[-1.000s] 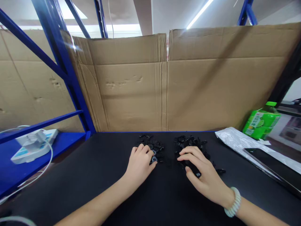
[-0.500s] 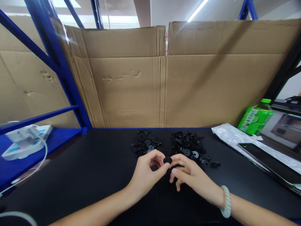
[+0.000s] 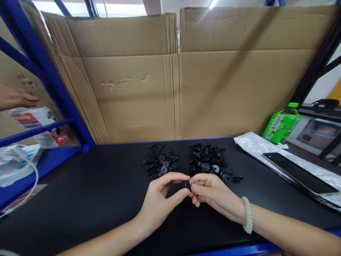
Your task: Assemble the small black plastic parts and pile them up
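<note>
Between my two hands, above the black tabletop (image 3: 106, 202), is a small round black plastic part (image 3: 187, 185), turned nearly edge-on. My left hand (image 3: 162, 197) pinches it between thumb and fingertips from the left. From the right, my right hand (image 3: 217, 193) has thumb and fingers closed on its other side; a coiled pale bracelet circles that wrist. Just beyond the hands lie two heaps of small black plastic parts, a left heap (image 3: 160, 160) and a larger right heap (image 3: 207, 158). Some pieces in both show round perforated discs.
A phone (image 3: 298, 172) rests on silvery wrapping (image 3: 247, 140) at the right, near a green bottle (image 3: 282, 122). Cardboard (image 3: 133, 96) walls the back. At far left are a blue rack (image 3: 53, 85), a power strip (image 3: 18, 167), another person's hand (image 3: 17, 97) and a plastic tub (image 3: 39, 124).
The round part has turned from flat to nearly edge-on. My right fingers have closed in on it. The view has shifted, and another person's hand with a tub has appeared at far left.
</note>
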`<act>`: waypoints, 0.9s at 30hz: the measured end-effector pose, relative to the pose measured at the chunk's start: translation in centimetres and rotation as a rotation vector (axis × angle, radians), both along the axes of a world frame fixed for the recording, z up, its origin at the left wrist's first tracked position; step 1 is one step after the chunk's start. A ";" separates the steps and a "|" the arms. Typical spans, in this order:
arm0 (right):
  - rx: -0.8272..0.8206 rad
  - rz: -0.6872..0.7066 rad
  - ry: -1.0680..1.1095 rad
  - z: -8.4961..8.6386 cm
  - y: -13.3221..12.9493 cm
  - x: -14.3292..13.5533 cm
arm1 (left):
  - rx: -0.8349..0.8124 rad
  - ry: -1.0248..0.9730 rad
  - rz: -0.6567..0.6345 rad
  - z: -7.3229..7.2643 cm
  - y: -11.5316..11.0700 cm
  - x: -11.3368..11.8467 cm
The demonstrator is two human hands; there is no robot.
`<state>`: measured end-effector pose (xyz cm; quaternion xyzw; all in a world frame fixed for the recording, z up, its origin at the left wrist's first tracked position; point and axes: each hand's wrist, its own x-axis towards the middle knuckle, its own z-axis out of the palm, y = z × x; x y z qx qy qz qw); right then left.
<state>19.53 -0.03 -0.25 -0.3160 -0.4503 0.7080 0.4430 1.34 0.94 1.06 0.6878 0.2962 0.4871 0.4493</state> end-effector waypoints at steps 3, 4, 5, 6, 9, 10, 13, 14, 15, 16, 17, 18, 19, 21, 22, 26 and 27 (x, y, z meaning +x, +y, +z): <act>-0.030 0.073 0.063 0.2 0.0 0.2 | 0.163 0.033 0.000 -0.1 -0.1 0.0; -0.033 0.107 0.082 0.3 -0.1 0.3 | 0.220 0.061 -0.008 -0.1 -0.2 0.0; -0.034 0.139 0.095 0.3 -0.1 0.4 | 0.267 0.090 -0.019 -0.1 -0.3 0.1; -0.033 0.166 0.099 0.4 -0.2 0.5 | 0.302 0.114 -0.030 -0.1 -0.4 0.1; -0.030 0.212 0.088 0.5 -0.3 0.5 | 0.346 0.143 -0.036 -0.2 -0.5 0.3; -0.030 0.221 0.080 0.6 -0.3 0.5 | 0.355 0.145 -0.032 -0.3 -0.5 0.3; -0.013 0.257 0.049 0.8 -0.2 0.2 | 0.378 0.176 -0.027 -0.7 -0.3 0.4; 0.000 0.270 0.041 1.0 -0.2 0.1 | 0.381 0.189 -0.028 -0.7 -0.2 0.4; 0.014 0.278 0.035 1.1 -0.2 0.1 | 0.378 0.207 -0.029 -0.8 -0.2 0.4; 0.022 0.285 0.030 1.2 -0.2 0.0 | 0.370 0.224 -0.027 -0.8 -0.2 0.4; 0.023 0.290 0.025 1.2 -0.2 0.0 | 0.358 0.240 -0.027 -0.7 -0.2 0.4; 0.017 0.295 0.020 1.3 -0.2 0.1 | 0.345 0.254 -0.027 -0.7 -0.2 0.5; 0.006 0.299 0.017 1.3 -0.2 0.1 | 0.333 0.265 -0.028 -0.6 -0.3 0.5; -0.018 0.312 0.019 1.3 -0.2 0.1 | 0.312 0.278 -0.031 -0.4 -0.4 0.6; -0.029 0.323 0.025 1.2 -0.2 0.0 | 0.307 0.279 -0.035 -0.4 -0.5 0.6; -0.067 0.342 0.008 0.8 -0.3 -0.4 | 0.259 0.293 -0.093 -0.2 -0.8 0.9; -0.068 0.328 -0.012 0.7 -0.3 -0.5 | 0.237 0.296 -0.117 -0.2 -0.8 1.0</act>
